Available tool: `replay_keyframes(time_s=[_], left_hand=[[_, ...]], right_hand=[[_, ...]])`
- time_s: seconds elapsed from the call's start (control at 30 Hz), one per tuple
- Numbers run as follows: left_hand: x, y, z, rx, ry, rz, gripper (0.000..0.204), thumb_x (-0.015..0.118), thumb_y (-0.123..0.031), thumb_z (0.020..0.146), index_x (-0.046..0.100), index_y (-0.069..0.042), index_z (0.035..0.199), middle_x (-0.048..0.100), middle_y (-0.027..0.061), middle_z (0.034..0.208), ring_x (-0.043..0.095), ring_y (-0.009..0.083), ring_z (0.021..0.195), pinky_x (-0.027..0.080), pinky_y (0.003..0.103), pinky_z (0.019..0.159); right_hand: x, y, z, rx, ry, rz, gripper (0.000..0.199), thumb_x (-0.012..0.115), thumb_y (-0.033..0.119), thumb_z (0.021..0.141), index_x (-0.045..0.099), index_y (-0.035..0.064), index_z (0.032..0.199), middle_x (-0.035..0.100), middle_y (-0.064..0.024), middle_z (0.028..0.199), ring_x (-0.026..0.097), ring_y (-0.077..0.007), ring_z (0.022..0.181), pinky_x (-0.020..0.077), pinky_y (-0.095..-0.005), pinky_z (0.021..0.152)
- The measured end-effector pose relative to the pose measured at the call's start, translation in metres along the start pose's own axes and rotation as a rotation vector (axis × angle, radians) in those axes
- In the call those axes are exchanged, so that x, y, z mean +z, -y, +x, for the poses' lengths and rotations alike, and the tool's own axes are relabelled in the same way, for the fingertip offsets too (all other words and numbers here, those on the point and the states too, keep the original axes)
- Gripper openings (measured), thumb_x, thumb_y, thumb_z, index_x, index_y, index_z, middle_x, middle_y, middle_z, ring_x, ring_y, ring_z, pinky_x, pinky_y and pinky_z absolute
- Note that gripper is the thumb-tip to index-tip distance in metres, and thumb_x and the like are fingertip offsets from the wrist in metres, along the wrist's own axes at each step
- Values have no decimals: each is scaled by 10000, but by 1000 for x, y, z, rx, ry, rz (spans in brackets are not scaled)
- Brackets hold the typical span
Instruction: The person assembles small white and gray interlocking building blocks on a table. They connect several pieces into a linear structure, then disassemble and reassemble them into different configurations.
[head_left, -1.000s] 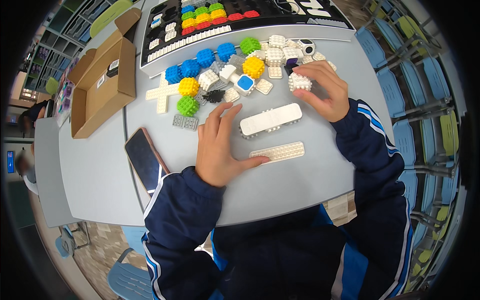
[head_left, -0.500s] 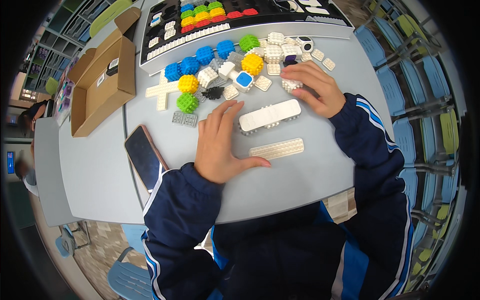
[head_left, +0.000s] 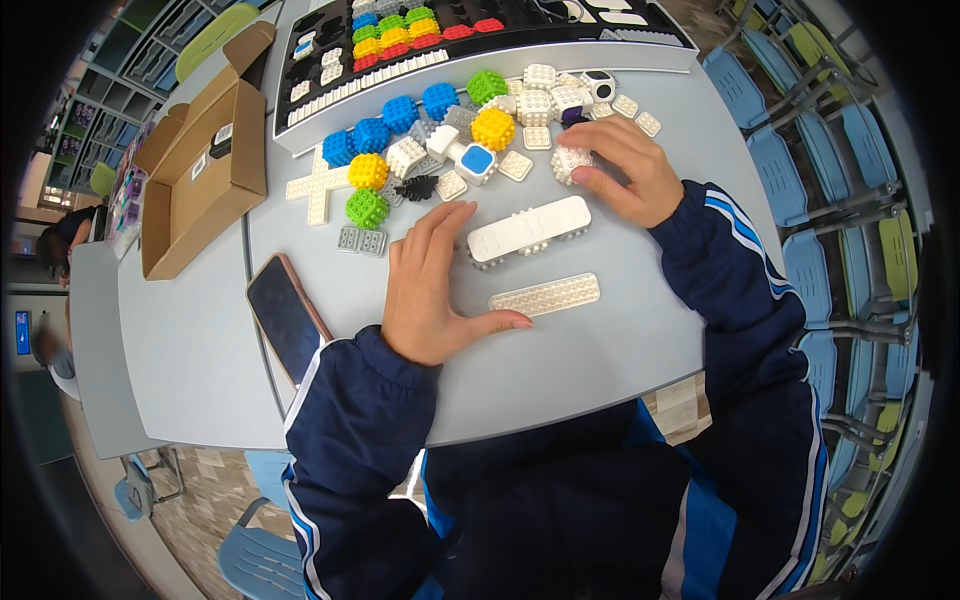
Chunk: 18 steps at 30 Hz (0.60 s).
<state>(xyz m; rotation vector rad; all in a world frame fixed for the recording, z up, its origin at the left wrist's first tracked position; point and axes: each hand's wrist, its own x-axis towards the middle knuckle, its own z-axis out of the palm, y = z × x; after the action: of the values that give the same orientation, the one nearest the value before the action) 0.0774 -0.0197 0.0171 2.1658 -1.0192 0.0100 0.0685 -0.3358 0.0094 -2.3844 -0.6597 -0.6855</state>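
Note:
My right hand (head_left: 637, 175) holds a white studded block (head_left: 567, 165) between thumb and fingers, at the right end of the pile of blocks. My left hand (head_left: 425, 290) rests on the table with fingers and thumb spread apart, gripping nothing. Its thumb tip lies by the left end of a flat white studded plate (head_left: 545, 296). Between the two hands lies a long white smooth-topped piece (head_left: 530, 230) with rounded ends, studs showing along its lower sides.
Beyond my hands lie blue blocks (head_left: 371, 135), yellow blocks (head_left: 493, 130), green blocks (head_left: 366, 208) and a white cross-shaped plate (head_left: 318, 190). A tray of parts (head_left: 480, 65) stands behind them. Left are an open cardboard box (head_left: 225, 170) and a phone (head_left: 287, 315).
The whole view has shifted slightly. The white block in my right hand shows more of its side than before. My left hand keeps its spread pose.

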Motion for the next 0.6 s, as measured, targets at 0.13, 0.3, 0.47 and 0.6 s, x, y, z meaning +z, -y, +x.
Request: replay_keyframes(time_s=[0.13,0.3,0.47,0.6], left_hand=[[0,-1,0,1,10,14,1170,975,-519,518,468,-41,1458,503,170,1444,494,355,1315,368,441,1059],[0,-2,0,-3,17,27,1167,975,-518,521,469,-39,1457,505,171,1443,490,357,1321,367,445,1064],[0,-2,0,0,12,29,1168,976,-516,520,469,-36,1456,507,173,1442,491,357,1321,365,443,1068],[0,-2,0,2,6,26,1145,975,-499,539,469,-35,1456,508,175,1440,493,356,1321,366,443,1068]], right_hand=[[-5,1,1,58,-44,-12,310,726,206,932,710,26,1184,721,-139,1079,655,-325,989,513,-390,879],[-3,-12,-5,168,-68,18,400,631,334,1009,691,11,1237,712,-147,1047,645,-299,976,501,-375,880],[-6,-12,-5,118,-48,-78,380,725,299,935,699,62,1231,715,-114,1085,631,-296,1027,434,-396,954],[-6,-4,-2,25,1,-155,403,760,320,899,706,76,1215,714,-85,1102,619,-272,1072,392,-386,981]])
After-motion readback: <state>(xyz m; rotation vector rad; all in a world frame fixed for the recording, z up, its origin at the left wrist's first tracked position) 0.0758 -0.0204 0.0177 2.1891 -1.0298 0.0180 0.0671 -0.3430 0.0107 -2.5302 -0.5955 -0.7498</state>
